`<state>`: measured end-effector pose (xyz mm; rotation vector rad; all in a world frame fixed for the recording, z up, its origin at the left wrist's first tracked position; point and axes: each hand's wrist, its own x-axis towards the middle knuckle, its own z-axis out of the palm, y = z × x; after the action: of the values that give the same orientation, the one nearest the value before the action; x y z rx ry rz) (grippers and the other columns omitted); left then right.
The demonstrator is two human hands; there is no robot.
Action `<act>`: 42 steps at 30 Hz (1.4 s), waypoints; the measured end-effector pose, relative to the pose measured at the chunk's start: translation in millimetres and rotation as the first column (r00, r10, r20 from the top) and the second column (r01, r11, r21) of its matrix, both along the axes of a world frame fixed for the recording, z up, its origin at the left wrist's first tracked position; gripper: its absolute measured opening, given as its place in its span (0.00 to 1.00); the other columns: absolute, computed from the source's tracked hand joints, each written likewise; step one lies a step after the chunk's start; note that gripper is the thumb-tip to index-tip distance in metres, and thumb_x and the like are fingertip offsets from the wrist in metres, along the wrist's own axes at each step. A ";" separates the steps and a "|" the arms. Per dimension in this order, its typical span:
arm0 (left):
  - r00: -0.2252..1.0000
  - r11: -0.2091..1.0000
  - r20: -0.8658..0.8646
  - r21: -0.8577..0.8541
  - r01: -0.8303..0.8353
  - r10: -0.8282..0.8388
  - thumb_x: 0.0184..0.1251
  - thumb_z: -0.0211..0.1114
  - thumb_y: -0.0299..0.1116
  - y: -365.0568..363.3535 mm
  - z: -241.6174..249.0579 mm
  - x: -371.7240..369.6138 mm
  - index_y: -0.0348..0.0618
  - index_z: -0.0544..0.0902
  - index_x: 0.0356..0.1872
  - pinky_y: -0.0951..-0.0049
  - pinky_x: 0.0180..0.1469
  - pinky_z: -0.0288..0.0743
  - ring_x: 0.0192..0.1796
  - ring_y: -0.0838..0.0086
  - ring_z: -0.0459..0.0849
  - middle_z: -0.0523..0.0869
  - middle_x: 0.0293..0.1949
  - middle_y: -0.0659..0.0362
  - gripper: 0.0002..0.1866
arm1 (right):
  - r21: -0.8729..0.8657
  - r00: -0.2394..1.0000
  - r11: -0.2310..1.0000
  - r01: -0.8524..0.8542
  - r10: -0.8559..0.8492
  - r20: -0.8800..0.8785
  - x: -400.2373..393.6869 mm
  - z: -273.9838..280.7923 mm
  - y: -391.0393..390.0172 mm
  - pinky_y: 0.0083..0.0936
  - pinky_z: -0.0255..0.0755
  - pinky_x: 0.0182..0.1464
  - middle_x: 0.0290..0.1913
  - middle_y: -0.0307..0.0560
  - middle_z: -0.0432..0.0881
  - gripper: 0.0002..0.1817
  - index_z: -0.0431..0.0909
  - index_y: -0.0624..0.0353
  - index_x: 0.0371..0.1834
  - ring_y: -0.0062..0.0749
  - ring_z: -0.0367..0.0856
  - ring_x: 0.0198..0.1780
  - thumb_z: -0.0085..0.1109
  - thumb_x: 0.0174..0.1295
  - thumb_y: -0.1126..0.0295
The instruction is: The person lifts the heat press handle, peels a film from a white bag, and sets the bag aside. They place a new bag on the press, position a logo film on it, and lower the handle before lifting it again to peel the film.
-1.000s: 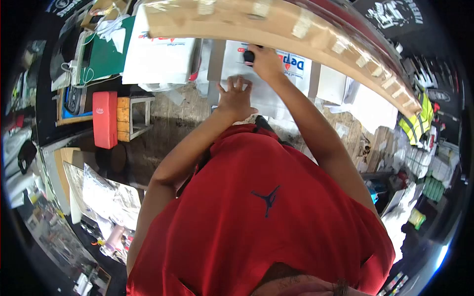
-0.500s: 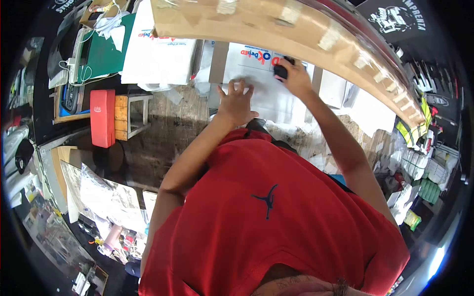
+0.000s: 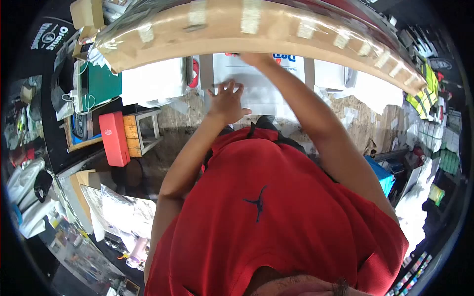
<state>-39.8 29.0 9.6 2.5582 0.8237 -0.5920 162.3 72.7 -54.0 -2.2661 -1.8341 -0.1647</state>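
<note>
A white sheet printed with blue and red letters (image 3: 264, 76) lies flat in front of me, a grey-brown strip along each side. My left hand (image 3: 228, 102) rests on its lower left part with the fingers spread. My right hand (image 3: 255, 58) reaches to the sheet's upper part, where a cardboard edge hides its fingers. Only a dark sliver shows beside it, apparently the black palm-sized object it gripped in the earlier frame; its exact kind is unclear.
A long taped cardboard piece (image 3: 276, 37) spans the top of the view. White paper stacks (image 3: 153, 84) flank the sheet. At left are a green mat (image 3: 104, 83), a red box (image 3: 113, 138) and a wooden stool (image 3: 140, 132). Scraps litter the worn wooden surface (image 3: 345, 111).
My right hand has moved left and farther up the sheet, its fingers passing behind the cardboard. The left hand stays spread on the sheet. The camera view has turned and shifted.
</note>
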 end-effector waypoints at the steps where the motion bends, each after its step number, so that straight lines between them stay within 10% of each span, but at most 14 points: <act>1: 1.000 1.000 -0.004 0.002 0.009 -0.009 0.56 0.68 0.65 1.5 1.3 0.5 0.53 0.65 0.75 0.24 0.68 0.56 0.76 0.42 0.57 0.59 0.77 0.48 0.48 | 0.068 0.996 0.997 0.024 -0.018 -0.086 31.8 -18.3 -16.0 0.51 0.69 0.63 0.55 0.51 0.84 0.22 0.83 0.45 0.57 0.51 0.78 0.60 0.64 0.60 0.54; 13: 0.999 0.999 -0.040 -0.005 -0.032 0.032 0.58 0.64 0.69 -0.9 2.8 3.6 0.54 0.65 0.76 0.27 0.71 0.52 0.77 0.44 0.57 0.58 0.78 0.49 0.48 | -0.249 0.966 0.951 0.186 -0.223 -0.131 82.3 32.5 -126.7 0.46 0.79 0.52 0.52 0.55 0.83 0.26 0.78 0.43 0.59 0.55 0.81 0.56 0.72 0.56 0.56; 25: 0.999 0.998 0.037 -0.061 -0.034 0.036 0.57 0.66 0.67 -0.3 -3.8 0.5 0.52 0.66 0.74 0.24 0.70 0.51 0.77 0.42 0.56 0.58 0.78 0.48 0.48 | -0.289 0.945 0.909 0.300 -0.325 -0.041 131.5 26.7 -66.1 0.43 0.71 0.64 0.58 0.51 0.82 0.24 0.78 0.46 0.63 0.46 0.77 0.63 0.66 0.63 0.59; 42: 0.994 0.996 0.086 -0.061 -0.059 0.064 0.55 0.68 0.66 -2.4 -8.6 -10.2 0.53 0.66 0.75 0.27 0.73 0.47 0.79 0.44 0.51 0.57 0.79 0.51 0.48 | -0.365 0.991 0.924 0.112 -0.076 0.113 121.5 45.3 -65.2 0.42 0.81 0.49 0.47 0.51 0.87 0.22 0.79 0.44 0.55 0.48 0.86 0.49 0.70 0.58 0.58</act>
<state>-50.0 26.6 0.9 2.4779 0.8393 -0.4744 283.8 7.5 -8.7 -2.6442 -1.9428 0.0665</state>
